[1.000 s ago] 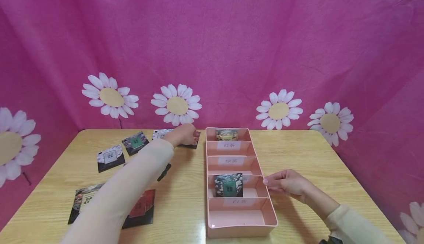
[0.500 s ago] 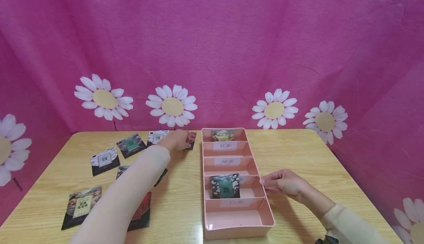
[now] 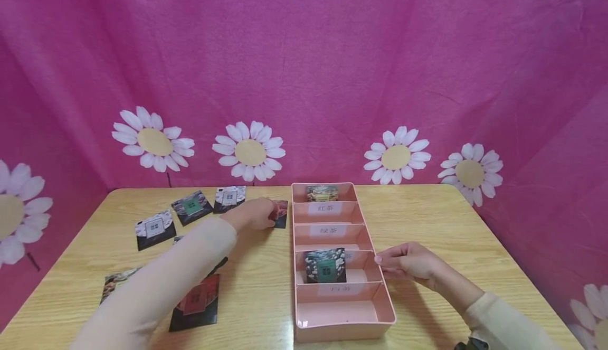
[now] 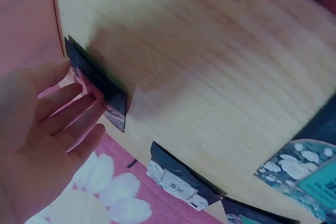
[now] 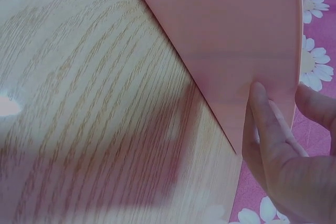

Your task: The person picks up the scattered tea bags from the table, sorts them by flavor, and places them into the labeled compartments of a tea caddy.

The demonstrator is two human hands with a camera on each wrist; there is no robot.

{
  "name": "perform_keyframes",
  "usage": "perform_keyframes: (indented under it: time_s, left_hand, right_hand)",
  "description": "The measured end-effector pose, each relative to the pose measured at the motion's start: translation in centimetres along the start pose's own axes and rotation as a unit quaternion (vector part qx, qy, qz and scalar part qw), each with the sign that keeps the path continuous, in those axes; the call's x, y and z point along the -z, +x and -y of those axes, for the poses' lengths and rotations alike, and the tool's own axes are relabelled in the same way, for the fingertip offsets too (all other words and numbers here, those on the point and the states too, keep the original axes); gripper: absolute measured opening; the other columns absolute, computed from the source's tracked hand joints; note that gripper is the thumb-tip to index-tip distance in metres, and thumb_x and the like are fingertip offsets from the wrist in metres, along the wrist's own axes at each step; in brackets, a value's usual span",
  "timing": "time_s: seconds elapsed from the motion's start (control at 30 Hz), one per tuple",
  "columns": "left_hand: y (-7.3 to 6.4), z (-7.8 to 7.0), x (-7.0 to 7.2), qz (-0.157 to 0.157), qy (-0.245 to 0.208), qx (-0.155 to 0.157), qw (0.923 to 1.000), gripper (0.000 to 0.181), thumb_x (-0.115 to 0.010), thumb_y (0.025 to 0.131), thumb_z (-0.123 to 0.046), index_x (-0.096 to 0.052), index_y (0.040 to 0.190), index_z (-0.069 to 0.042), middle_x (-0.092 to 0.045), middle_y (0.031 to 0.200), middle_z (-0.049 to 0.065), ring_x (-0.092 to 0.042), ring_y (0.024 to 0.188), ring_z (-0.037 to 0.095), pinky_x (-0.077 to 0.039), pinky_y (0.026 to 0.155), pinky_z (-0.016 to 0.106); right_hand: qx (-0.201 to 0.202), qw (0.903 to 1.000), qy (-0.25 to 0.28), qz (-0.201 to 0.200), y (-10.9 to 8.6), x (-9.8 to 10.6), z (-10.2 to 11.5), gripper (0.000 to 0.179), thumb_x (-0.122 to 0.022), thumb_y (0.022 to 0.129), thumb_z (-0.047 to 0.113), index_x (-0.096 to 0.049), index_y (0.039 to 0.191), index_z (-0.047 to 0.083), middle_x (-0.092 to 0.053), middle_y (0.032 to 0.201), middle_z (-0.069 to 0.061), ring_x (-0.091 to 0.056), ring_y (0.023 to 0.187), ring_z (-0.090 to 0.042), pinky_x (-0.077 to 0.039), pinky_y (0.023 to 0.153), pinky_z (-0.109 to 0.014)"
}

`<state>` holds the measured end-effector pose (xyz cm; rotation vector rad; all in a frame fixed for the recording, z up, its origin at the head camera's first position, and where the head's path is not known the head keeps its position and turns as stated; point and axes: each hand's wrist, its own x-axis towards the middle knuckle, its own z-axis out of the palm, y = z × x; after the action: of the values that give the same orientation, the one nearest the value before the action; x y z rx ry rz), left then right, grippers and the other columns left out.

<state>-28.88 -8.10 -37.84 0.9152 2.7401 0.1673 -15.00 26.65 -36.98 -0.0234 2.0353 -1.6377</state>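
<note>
At the far side of the table, my left hand (image 3: 260,214) pinches a red and black tea sachet (image 3: 282,214). In the left wrist view the thumb lies at the edge of this sachet (image 4: 102,85), with fingers over its printed face. A pink divided box (image 3: 344,331) stands right of it. My right hand (image 3: 413,264) grips the box's right side, thumb at the rim and fingers against the outer wall (image 5: 220,35). One green-labelled sachet (image 3: 325,266) leans in the second compartment from the front; a yellow-labelled sachet (image 3: 322,194) is in the rearmost one.
Several sachets lie on the left, including a white one (image 3: 230,198), a green-labelled one (image 3: 191,206), another white one (image 3: 155,228) and a red one (image 3: 197,305). My left sleeve (image 3: 161,281) covers some. A pink flowered cloth (image 3: 323,75) hangs behind the table.
My left hand has come slightly nearer along with the red tea sachet, uncovering the white sachet behind it. The right hand keeps its hold on the box.
</note>
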Motion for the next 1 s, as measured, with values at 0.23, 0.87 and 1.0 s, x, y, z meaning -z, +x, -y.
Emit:
perform_keyframes:
  time_s: [0.23, 0.87, 1.0]
  left_hand:
    - [-1.9, -1.1, -0.9, 0.001, 0.047, -0.043, 0.9980, 0.010, -0.069, 0.085, -0.012, -0.062, 0.086, -0.006, -0.062, 0.085, 0.006, -0.059, 0.081, 0.022, -0.052, 0.082, 0.039]
    - [-3.6, -1.2, -1.2, -0.039, 0.028, -0.021, 0.9986, 0.040, -0.076, 0.080, -0.017, -0.063, 0.113, 0.001, -0.065, 0.107, 0.013, -0.062, 0.101, 0.026, -0.052, 0.092, 0.039]
    - [-3.2, -0.2, -0.7, 0.007, -0.025, 0.032, 0.9992, 0.055, -0.078, 0.079, -0.018, -0.057, 0.125, 0.003, -0.060, 0.123, 0.017, -0.057, 0.117, 0.030, -0.045, 0.104, 0.043]
  right_hand:
    - [-0.004, 1.0000, -0.004, -0.003, 0.0, 0.1, 0.2, 0.049, -0.065, 0.089, 0.012, -0.051, 0.118, -0.026, -0.071, 0.091, 0.002, -0.067, 0.088, -0.006, -0.057, 0.084, -0.028]
    - [-0.006, 0.9999, 0.008, 0.002, -0.1, 0.2, 0.1, 0.044, -0.064, 0.090, 0.011, -0.054, 0.116, -0.023, -0.072, 0.090, 0.003, -0.068, 0.087, -0.006, -0.057, 0.084, -0.027]
    - [-0.005, 1.0000, 0.007, 0.003, 0.0, 0.0, 0.2, 0.045, -0.065, 0.089, 0.011, -0.053, 0.116, -0.024, -0.072, 0.089, 0.003, -0.068, 0.087, -0.006, -0.057, 0.084, -0.027]
